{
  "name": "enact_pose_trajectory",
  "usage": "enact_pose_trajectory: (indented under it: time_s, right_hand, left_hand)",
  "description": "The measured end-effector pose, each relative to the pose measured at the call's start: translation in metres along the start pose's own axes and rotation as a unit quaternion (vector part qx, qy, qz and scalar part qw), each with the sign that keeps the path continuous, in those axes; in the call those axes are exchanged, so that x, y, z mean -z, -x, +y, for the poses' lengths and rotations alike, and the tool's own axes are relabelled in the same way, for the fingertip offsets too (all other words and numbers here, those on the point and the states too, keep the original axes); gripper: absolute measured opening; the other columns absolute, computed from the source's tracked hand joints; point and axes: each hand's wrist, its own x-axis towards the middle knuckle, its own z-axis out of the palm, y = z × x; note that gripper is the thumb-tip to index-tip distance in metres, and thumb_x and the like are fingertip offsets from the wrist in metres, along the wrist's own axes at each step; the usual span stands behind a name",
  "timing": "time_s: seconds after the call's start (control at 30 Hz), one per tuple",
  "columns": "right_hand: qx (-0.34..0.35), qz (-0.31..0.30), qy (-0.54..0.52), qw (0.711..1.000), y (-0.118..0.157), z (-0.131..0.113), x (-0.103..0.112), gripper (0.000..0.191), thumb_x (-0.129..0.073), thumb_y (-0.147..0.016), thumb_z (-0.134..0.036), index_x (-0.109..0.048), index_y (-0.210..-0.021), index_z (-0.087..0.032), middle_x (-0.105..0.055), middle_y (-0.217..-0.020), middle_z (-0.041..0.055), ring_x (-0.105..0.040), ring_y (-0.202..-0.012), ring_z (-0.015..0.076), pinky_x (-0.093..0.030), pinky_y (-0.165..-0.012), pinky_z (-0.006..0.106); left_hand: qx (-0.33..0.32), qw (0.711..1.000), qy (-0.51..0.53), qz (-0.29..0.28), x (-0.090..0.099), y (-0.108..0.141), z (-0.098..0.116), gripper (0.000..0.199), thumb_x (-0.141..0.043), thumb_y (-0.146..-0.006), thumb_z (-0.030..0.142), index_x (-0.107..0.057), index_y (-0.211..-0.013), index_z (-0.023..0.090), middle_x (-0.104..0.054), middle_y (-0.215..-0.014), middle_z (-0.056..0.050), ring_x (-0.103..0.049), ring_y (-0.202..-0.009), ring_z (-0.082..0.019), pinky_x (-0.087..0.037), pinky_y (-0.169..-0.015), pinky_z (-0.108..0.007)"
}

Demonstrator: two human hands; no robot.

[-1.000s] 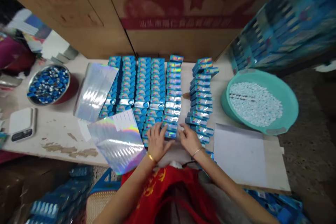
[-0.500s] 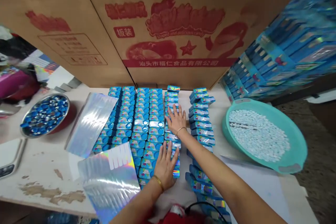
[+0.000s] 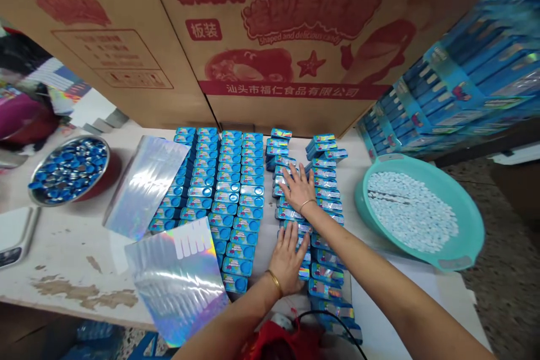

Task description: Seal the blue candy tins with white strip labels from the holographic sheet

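Note:
Both of my hands lie flat with fingers spread on one row of small blue tins (image 3: pixel 288 214). My left hand (image 3: pixel 287 259) touches the near part of that row, and my right hand (image 3: pixel 298 187) rests on its middle. To the right stands another row of blue tins (image 3: pixel 327 191), close against the first in its near half. Left of my hands are several tidy rows of blue tins (image 3: pixel 244 219) with printed, glossy tops. Two shiny holographic sticker sheets (image 3: pixel 177 281) lie partly over the leftmost tins. The tins under my palms are partly hidden.
A teal basin (image 3: pixel 472 208) of small white pieces stands at the right. At the left is a metal bowl (image 3: pixel 105 180) of blue-and-silver round pieces beside a white scale (image 3: pixel 19 230). Large cardboard boxes (image 3: pixel 274 112) wall off the back; blue packed trays (image 3: pixel 455 90) are stacked at right.
My hands have pushed the row of tins to the right, away from the left rows and towards the rightmost row. A few tins at its far end stayed behind. The view has shifted slightly.

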Motion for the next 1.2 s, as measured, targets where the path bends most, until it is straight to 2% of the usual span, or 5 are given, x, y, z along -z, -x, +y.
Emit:
enact_pose_trajectory:
  time_s: [0.1,0.2,0.4,0.53,1.2]
  right_hand:
    - [0.011,0.001,0.000,1.000,-0.011,0.003,0.002,0.058,-0.030,-0.096,-0.048,-0.033,-0.147,-0.020,-0.026,-0.155,0.0084,-0.011,-0.143,0.0311,-0.007,-0.112,0.058]
    - [0.006,0.023,-0.014,1.000,-0.044,0.008,0.007,0.062,-0.028,-0.097,-0.047,-0.025,-0.149,-0.015,-0.019,-0.156,0.0122,-0.008,-0.144,0.0295,-0.011,-0.113,0.055]
    - [-0.004,-0.002,-0.031,1.000,-0.138,0.006,0.006,0.057,-0.027,-0.097,-0.046,-0.032,-0.147,-0.020,-0.018,-0.157,0.0092,-0.004,-0.145,0.0292,-0.009,-0.113,0.054]
    - [-0.014,-0.004,-0.051,0.999,-0.159,-0.005,-0.012,0.059,-0.029,-0.094,-0.055,-0.034,-0.146,-0.028,-0.019,-0.157,0.0071,-0.005,-0.144,0.0342,-0.012,-0.111,0.058]
    - [0.036,0.031,0.034,0.998,-0.128,0.057,0.000,0.050,-0.039,-0.091,-0.047,-0.053,-0.133,-0.024,-0.039,-0.145,0.0121,-0.030,-0.131,0.0367,-0.018,-0.107,0.060]
  left_hand:
    - [-0.008,0.995,0.102,0.021,0.022,0.005,-0.004,0.108,-0.066,-0.061,0.039,-0.011,-0.151,0.016,0.001,-0.158,-0.015,0.005,-0.145,-0.036,-0.002,-0.115,-0.061]
    - [0.061,0.953,0.238,0.180,0.049,-0.009,-0.016,0.085,-0.056,-0.075,0.040,-0.020,-0.149,0.021,-0.016,-0.157,-0.010,-0.012,-0.145,-0.029,-0.016,-0.118,-0.051]
    - [0.268,0.815,0.413,0.307,0.077,-0.104,-0.064,0.077,-0.055,-0.081,0.046,-0.028,-0.144,0.011,-0.024,-0.153,-0.018,-0.018,-0.144,-0.029,-0.017,-0.119,-0.044]
    - [0.240,0.779,0.457,0.356,0.076,-0.152,-0.095,0.086,-0.057,-0.081,0.045,-0.015,-0.149,0.013,-0.013,-0.158,-0.013,-0.010,-0.146,-0.023,-0.008,-0.121,-0.037]
    - [0.192,0.802,0.507,0.250,0.063,-0.176,-0.082,0.059,-0.059,-0.083,0.044,-0.045,-0.134,0.016,-0.046,-0.141,-0.015,-0.039,-0.134,-0.028,-0.028,-0.114,-0.045]
